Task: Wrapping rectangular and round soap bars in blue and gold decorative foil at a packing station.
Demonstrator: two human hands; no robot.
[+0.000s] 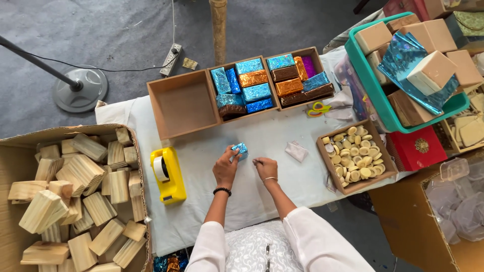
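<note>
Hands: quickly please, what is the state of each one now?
Left hand: closed on the blue foil block.
Right hand: fingers curled on the table; whether it pinches anything cannot be told.

The left hand (225, 168) covers most of the small blue foil-wrapped block (241, 149), so its shape stays unclear. Whatever the right hand (266, 168) pinches is too small to tell. The cardboard box of wooden blocks (10, 151) is cut off by the left and bottom edges. The person's arms leave the picture at the bottom edge.
</note>
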